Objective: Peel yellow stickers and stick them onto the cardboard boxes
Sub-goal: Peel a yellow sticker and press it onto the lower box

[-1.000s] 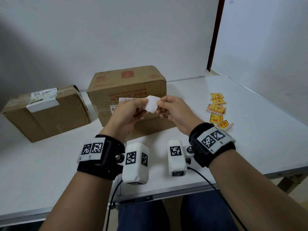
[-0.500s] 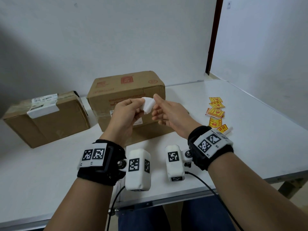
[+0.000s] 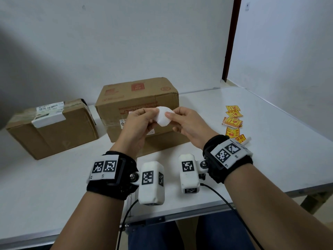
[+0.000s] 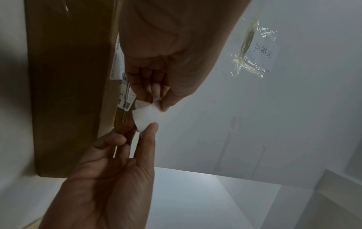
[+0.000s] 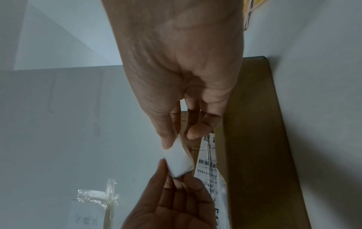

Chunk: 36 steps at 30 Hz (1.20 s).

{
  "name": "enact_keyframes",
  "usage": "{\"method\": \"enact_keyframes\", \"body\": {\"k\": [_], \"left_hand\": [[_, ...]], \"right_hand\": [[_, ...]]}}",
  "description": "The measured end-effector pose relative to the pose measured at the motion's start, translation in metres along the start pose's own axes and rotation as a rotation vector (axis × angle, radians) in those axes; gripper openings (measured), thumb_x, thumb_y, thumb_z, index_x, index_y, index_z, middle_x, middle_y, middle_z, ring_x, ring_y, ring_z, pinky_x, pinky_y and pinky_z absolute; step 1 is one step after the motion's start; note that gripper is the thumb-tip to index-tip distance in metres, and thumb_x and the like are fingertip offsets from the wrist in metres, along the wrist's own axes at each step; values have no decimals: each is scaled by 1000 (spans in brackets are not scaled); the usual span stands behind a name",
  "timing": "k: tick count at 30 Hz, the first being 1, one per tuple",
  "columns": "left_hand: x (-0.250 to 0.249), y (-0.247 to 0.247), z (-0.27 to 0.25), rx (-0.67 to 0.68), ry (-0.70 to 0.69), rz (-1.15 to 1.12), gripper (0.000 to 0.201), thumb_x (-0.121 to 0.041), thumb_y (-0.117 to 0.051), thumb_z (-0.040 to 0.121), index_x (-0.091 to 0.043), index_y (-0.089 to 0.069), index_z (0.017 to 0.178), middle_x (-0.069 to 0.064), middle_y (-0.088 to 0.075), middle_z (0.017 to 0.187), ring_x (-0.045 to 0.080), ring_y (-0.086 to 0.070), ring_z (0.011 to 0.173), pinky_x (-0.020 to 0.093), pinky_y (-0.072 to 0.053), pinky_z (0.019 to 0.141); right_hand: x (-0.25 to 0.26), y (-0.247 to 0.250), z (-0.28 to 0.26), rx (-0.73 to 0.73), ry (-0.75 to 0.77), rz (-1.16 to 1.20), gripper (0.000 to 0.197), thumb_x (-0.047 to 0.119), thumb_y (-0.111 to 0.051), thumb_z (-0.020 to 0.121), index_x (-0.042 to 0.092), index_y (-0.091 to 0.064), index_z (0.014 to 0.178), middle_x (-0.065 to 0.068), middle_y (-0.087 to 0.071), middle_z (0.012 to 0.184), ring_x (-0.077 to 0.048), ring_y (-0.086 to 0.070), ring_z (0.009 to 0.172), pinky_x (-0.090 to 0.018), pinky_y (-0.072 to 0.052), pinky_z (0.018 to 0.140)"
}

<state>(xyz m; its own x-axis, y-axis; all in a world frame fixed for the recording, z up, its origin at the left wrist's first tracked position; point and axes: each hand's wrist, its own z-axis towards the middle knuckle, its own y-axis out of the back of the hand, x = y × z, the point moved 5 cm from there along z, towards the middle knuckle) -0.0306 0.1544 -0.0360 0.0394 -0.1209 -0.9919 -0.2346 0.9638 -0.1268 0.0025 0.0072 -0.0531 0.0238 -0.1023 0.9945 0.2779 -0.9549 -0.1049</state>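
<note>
A small sticker (image 3: 163, 118) shows only its white back and is bent into a curl. My left hand (image 3: 156, 114) pinches its left edge and my right hand (image 3: 168, 114) pinches its right edge, both raised in front of the middle cardboard box (image 3: 137, 94). In the left wrist view the sticker (image 4: 147, 117) sits between my left hand (image 4: 159, 103) above and my right hand (image 4: 151, 127) below. The right wrist view shows the sticker (image 5: 179, 161) between my right hand (image 5: 172, 144) and my left hand (image 5: 170, 175). A second cardboard box (image 3: 54, 130) stands to the left.
Several loose yellow stickers (image 3: 232, 120) lie on the white table (image 3: 270, 150) to the right of my hands. The middle box carries a white shipping label (image 5: 209, 164). White walls stand behind and to the right, with taped paper (image 4: 254, 58) on one.
Half a second ago my right fingers were off the sticker, with only the left hand holding it. Now both hands pinch it again and it is more curled.
</note>
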Motion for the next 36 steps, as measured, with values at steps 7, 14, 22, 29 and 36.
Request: {"method": "enact_keyframes", "body": {"k": [7, 14, 22, 29, 36], "left_hand": [[5, 4, 4, -12, 86, -39, 9, -10, -61, 92, -7, -69, 88, 3, -65, 77, 8, -57, 68, 19, -51, 63], [8, 6, 8, -79, 128, -89, 5, -8, -65, 90, -4, -67, 90, 3, -61, 70, 10, -54, 68, 22, -51, 68], [-1, 43, 24, -247, 111, -194, 12, -11, -62, 92, -2, -63, 100, 5, -59, 83, 9, -58, 71, 19, -53, 62], [-14, 23, 26, -101, 9, 58, 10, -14, -63, 91, -7, -67, 86, 10, -66, 91, 14, -59, 79, 23, -52, 68], [-25, 20, 19, -59, -41, 159, 15, -15, -61, 93, -3, -67, 99, 11, -66, 103, 18, -60, 88, 29, -55, 85]], "right_hand": [[4, 2, 0, 36, -74, 65, 20, 9, -69, 87, 9, -56, 73, -9, -66, 71, -12, -59, 58, -18, -52, 55], [0, 10, -3, 41, -105, 87, 19, 5, -68, 87, 8, -54, 73, -9, -63, 71, -11, -59, 57, -18, -53, 56], [-6, 63, -12, -139, -184, 238, 20, -2, -62, 89, 5, -53, 73, -10, -56, 73, -11, -53, 57, -14, -50, 51], [-13, 106, -8, -531, -82, -97, 30, -10, -54, 85, 17, -58, 73, -2, -57, 83, -21, -50, 83, -20, -36, 57], [12, 90, -5, -574, 42, -221, 29, -1, -55, 80, 21, -73, 86, 1, -64, 107, -15, -57, 96, -21, -38, 67]]}}
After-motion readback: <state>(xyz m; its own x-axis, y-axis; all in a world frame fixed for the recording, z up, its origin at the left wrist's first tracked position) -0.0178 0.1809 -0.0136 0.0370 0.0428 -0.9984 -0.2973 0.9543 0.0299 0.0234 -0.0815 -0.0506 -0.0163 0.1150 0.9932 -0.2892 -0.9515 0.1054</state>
